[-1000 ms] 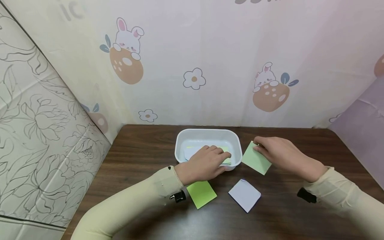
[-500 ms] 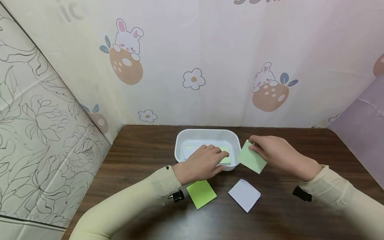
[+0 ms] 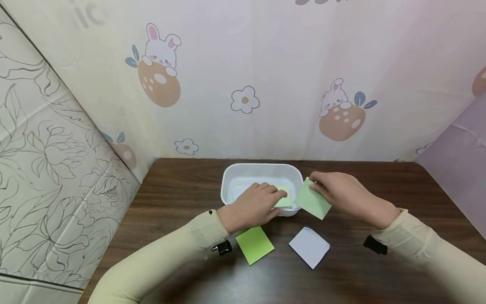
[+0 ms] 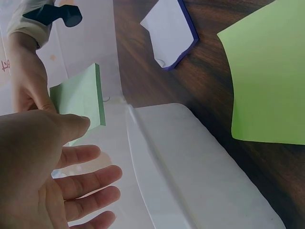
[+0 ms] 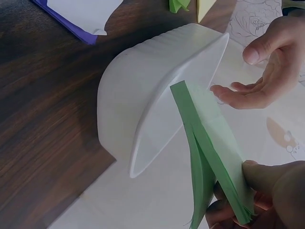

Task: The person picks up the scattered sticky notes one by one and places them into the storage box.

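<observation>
My right hand [image 3: 347, 195] pinches a pale green sticky note pad [image 3: 312, 199] by its upper corner, beside the right rim of the white plastic box [image 3: 265, 168]. From the right wrist view, the held pad [image 5: 217, 138] splits into two layers along its edge. Over the front of the box hangs my left hand [image 3: 253, 207], its fingers [image 4: 97, 180] spread and holding nothing. Part of the box's contents is hidden under that hand; a pale green pad [image 3: 284, 202], a white one [image 3: 238, 191] and a thin yellow edge show inside.
On the dark wooden table [image 3: 182, 198], a bright green sticky note pad [image 3: 255, 245] lies in front of the box. To its right is a white-topped pad [image 3: 309, 248] with purple lower sheets. A patterned curtain [image 3: 212, 76] stands right behind the table.
My right hand has moved left with the pale green pad, bringing it up to the box's right rim. My left hand has shifted slightly left.
</observation>
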### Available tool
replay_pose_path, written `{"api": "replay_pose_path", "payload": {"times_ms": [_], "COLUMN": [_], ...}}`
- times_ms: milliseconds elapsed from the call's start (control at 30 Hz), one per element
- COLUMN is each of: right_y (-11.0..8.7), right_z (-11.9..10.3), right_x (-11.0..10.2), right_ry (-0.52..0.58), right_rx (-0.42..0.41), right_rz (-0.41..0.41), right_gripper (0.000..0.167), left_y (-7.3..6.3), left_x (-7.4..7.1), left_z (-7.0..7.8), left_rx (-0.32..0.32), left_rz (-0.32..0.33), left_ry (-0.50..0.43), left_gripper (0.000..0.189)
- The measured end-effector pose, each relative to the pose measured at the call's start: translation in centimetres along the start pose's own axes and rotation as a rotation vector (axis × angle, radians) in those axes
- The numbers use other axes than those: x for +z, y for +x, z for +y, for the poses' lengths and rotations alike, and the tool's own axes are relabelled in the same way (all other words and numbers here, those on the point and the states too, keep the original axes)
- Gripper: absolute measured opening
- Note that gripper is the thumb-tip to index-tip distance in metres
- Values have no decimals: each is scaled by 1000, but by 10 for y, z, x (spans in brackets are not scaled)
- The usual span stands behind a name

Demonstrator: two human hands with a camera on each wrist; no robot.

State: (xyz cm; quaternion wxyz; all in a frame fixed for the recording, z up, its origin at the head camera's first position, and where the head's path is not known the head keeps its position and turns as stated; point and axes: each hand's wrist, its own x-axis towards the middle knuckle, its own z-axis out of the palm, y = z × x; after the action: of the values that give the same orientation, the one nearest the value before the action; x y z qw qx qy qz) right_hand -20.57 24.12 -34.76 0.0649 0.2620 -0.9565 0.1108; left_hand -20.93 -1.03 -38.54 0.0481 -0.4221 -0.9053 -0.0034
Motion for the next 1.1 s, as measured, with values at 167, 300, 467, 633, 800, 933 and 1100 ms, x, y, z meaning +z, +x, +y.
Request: {"api": "replay_pose_path", "payload": {"times_ms": [167, 300, 467, 633, 800, 933, 1100], "right_y": [2, 3, 5, 8, 11, 12, 15], "right_z": [-1, -2, -4, -6, -7, -7, -6], "right_x": [0, -1, 0, 3, 5, 6, 7], "right_ry": [1, 4, 4, 13, 28, 27, 29], "right_rx": [1, -2, 1, -6, -13, -2, 8], "right_rz": [-9, -14, -15, -14, -17, -23, -25], "right_gripper": [5, 5, 5, 5, 5, 5, 5], "left_y": [-1, -2, -4, -5, -6, -6, -8], "left_x": [0, 0, 1, 2, 3, 2, 0], "left_z": [-2, -3, -4, -7, -9, -10, -12], "left_rx": [-2, -5, -6, -20, -21, -26, -31], "left_rz": [7, 11, 15, 15, 10, 1, -2], "left_ry": [-6, -11, -13, -23, -36, -37, -53], "left_gripper": [38, 38, 38, 37, 37, 38, 38]}}
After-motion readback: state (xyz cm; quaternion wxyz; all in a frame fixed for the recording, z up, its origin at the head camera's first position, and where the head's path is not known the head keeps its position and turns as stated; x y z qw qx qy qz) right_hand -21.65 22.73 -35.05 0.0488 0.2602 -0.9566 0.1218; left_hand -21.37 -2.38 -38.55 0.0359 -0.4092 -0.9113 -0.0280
